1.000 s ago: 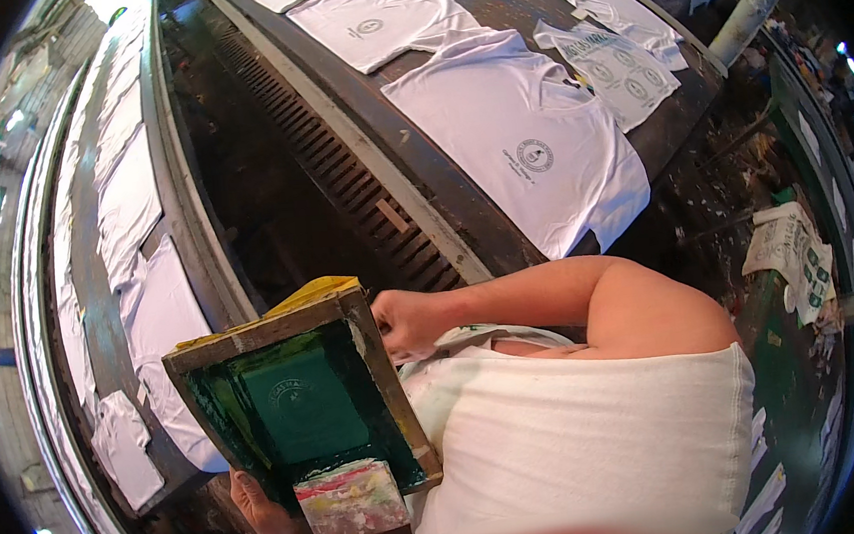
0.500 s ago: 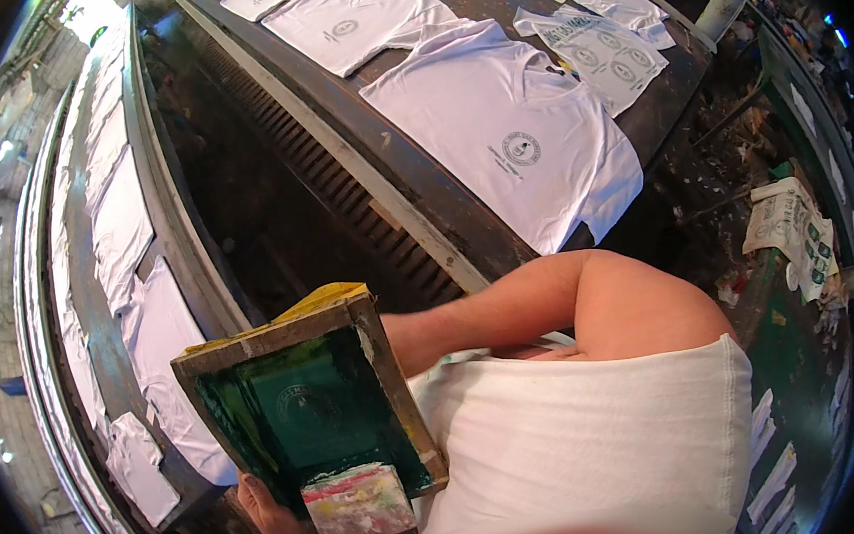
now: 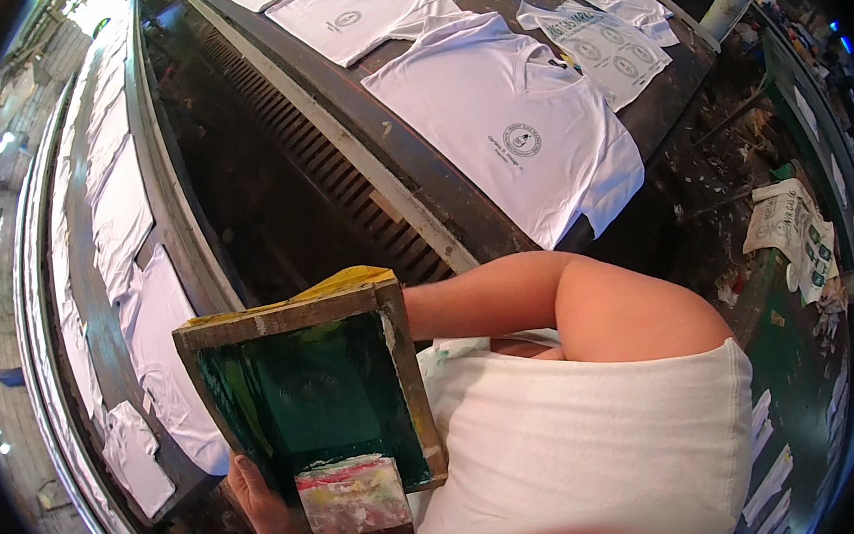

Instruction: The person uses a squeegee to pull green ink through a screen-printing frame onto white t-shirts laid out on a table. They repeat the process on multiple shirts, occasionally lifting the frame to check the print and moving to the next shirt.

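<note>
In front of my body is a wooden screen-printing frame (image 3: 291, 319) with a dark green mesh, tilted so that its inner side faces me. A squeegee (image 3: 354, 509) with a paint-smeared pale block rests in its lower part. My left hand (image 3: 253, 483) holds the frame's lower left edge, fingers against the wood and partly hidden. The right forearm (image 3: 480, 298) reaches behind the frame's right side, which hides my right hand. Yellow material (image 3: 338, 282) shows along the frame's top. A white T-shirt (image 3: 474, 93) with a small round dark print lies on the long table beyond.
More white shirts (image 3: 352, 17) lie along that dark table (image 3: 420, 182). A printed cloth (image 3: 605, 47) is beside the nearest shirt. To the left runs another table with white shirts (image 3: 157, 338). A slatted dark gap (image 3: 341, 188) separates the tables. A printed rag (image 3: 791, 238) hangs at right.
The frame has turned slightly and its upper right corner has moved right and up. The round design in the mesh looks fainter. My left hand stays at the frame's edge.
</note>
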`<move>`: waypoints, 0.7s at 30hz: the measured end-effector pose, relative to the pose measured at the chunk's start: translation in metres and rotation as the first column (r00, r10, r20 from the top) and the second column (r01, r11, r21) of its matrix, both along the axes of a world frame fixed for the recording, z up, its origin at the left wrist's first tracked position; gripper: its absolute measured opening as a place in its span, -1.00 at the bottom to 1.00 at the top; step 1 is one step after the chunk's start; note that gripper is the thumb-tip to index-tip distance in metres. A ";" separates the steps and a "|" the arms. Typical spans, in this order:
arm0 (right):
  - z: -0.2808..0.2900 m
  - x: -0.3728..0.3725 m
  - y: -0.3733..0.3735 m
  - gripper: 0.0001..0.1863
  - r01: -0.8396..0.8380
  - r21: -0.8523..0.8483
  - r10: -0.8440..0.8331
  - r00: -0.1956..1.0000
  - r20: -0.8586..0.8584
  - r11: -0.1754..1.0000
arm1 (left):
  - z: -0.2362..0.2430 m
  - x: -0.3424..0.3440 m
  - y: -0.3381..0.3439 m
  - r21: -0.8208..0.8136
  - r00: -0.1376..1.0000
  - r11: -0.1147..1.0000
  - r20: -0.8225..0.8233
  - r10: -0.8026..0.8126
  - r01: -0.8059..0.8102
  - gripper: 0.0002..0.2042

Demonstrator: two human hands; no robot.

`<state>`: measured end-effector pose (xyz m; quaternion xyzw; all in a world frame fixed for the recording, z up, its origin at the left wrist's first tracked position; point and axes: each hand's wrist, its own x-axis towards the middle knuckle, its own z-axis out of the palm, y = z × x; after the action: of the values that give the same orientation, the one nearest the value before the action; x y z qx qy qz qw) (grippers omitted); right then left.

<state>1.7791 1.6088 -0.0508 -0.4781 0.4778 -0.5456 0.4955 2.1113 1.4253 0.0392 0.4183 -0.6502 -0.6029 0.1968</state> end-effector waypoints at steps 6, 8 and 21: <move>-0.006 0.011 0.009 -0.39 -0.119 -0.017 0.121 0.984 0.134 0.993 | 0.012 -0.005 0.007 -0.121 1.000 0.992 0.016 -0.021 0.023 -0.42; -0.012 0.002 0.007 -0.37 -0.135 0.011 0.130 0.971 0.202 0.991 | 0.014 -0.005 0.010 -0.181 0.999 0.983 0.032 -0.027 0.033 -0.42; -0.014 0.033 -0.042 -0.25 -0.228 0.143 0.028 0.612 0.790 0.963 | 0.045 0.016 0.020 -0.095 0.973 0.989 -0.191 -0.131 0.114 -0.41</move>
<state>1.8118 1.5673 -0.0644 -0.1658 0.2387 -0.6027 0.7432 2.1274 1.4449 0.0841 0.3071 -0.6768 -0.6246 0.2398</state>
